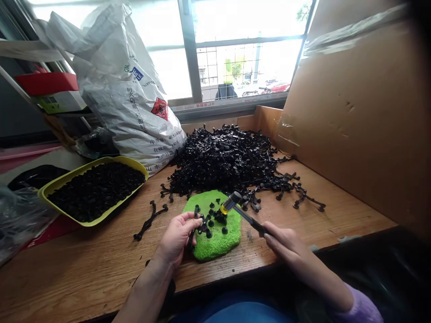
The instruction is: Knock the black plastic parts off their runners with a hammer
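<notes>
My left hand (182,231) pinches a branched black plastic part (202,224) over a green fuzzy pad (218,249). In my right hand (283,242) is a small mallet (230,202) with a black and yellow head, its dark handle gripped in my fingers. The mallet's yellow face is down at the black pieces on the pad, and I cannot tell whether it touches them. Several small round black pieces (224,230) lie loose on the pad around my left fingertips.
A large heap of black plastic parts (225,157) fills the table's back. At left are a yellow tray (144,172) of small black pieces and a white sack (124,89). A branched part (148,222) lies left of the pad. Cardboard (343,112) stands at right.
</notes>
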The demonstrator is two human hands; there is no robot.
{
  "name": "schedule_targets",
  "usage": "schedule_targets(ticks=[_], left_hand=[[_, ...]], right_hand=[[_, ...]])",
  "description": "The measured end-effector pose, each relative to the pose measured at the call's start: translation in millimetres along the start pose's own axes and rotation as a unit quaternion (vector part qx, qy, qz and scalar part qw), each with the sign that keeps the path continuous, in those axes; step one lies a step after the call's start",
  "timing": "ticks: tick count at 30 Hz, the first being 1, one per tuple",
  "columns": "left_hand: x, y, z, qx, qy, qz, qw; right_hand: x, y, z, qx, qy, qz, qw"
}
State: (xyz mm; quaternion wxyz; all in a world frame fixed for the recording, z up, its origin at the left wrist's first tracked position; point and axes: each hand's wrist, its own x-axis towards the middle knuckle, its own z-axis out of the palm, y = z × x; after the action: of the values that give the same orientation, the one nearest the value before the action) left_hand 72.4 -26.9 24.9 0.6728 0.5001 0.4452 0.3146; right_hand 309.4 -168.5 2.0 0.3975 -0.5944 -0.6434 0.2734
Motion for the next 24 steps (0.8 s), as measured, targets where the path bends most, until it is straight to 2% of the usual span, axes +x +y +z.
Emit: schedule_targets(ticks=[7,16,19,24], left_hand=[[1,0,2.9,0.018,0.004,0.0,1.0],[4,-4,2.2,0.043,0.005,0.02,0.999],[6,-6,2.6,0.074,0.02,0.028,0.997],[6,-5,6.7,0.1,0.026,0.028,0.994]], right_hand=[[0,-3,-2,-0.001,0.009,0.002,1.0],[2,-2,0,-0.023,-0.011,0.002,1.0],[6,-14,-3,-0.024,-0.004,-0.014,1.0],[17,-43,-11,-0.029,0.05,-0.098,0.994]])
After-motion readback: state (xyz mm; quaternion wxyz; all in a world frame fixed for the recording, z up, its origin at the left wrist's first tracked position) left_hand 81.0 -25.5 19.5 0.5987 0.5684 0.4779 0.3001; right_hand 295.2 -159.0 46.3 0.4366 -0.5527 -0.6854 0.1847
